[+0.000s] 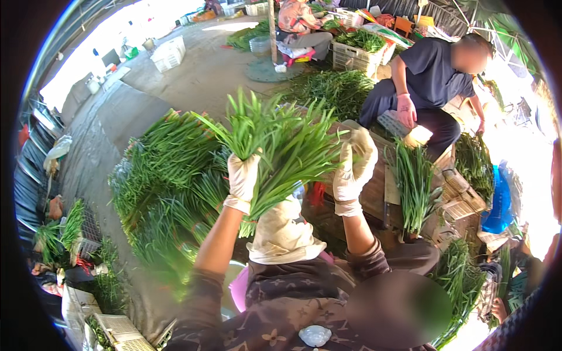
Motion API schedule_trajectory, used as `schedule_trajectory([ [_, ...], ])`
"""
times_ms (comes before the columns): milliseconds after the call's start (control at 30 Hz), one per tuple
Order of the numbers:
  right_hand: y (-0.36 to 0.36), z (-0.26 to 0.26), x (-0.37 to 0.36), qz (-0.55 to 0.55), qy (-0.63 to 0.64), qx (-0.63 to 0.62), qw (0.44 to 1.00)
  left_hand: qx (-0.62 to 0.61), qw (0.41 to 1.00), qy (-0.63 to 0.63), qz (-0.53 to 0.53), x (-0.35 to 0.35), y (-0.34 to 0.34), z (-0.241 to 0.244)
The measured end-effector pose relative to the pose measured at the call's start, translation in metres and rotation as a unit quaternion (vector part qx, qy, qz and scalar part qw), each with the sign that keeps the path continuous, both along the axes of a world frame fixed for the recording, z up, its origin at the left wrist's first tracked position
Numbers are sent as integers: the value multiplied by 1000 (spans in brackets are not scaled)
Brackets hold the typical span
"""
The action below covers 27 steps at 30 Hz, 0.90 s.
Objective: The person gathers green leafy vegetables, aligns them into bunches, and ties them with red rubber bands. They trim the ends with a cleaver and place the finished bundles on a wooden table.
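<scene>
My left hand [243, 177], in a pale glove, grips a bunch of long flat green leaves [246, 131] that look like garlic chives; their tips point up and away from me. More loose leaves [294, 153] spread just right of that hand, over my lap. To the right, my gloved right hand [354, 169] is raised with its fingers curled towards the thumb. Whether a leaf is pinched there is unclear. A pale cloth [285, 232] covers my knee. Left of my left hand lies a big heap of bundled greens [171, 145], several with red ties.
A brown board [369, 197] stands at my right, with another bunch of greens [415, 193] beyond it. A co-worker in dark clothes [428, 79] sits close by at the right. Plastic crates [461, 193] and a blue bag [498, 202] lie beyond. Another person [300, 26] sits behind a pole [272, 35].
</scene>
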State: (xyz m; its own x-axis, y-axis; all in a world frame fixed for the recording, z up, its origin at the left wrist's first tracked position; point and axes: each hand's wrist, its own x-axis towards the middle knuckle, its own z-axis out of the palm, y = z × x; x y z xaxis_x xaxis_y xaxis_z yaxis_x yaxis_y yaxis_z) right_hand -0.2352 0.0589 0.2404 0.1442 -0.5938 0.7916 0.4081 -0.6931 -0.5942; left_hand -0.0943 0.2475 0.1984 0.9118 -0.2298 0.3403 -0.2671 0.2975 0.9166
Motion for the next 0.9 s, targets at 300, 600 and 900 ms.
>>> schedule_trajectory([
  [300,20,31,50,360,235,250,868,-9,1000,-6,-2,-11,6,5],
  [600,-1,21,65,181,211,-74,958,-3,1000,-17,15,-10,3,4],
  [900,-90,-63,-58,-20,304,136,943,-27,1000,-1,14,-12,10,-1],
])
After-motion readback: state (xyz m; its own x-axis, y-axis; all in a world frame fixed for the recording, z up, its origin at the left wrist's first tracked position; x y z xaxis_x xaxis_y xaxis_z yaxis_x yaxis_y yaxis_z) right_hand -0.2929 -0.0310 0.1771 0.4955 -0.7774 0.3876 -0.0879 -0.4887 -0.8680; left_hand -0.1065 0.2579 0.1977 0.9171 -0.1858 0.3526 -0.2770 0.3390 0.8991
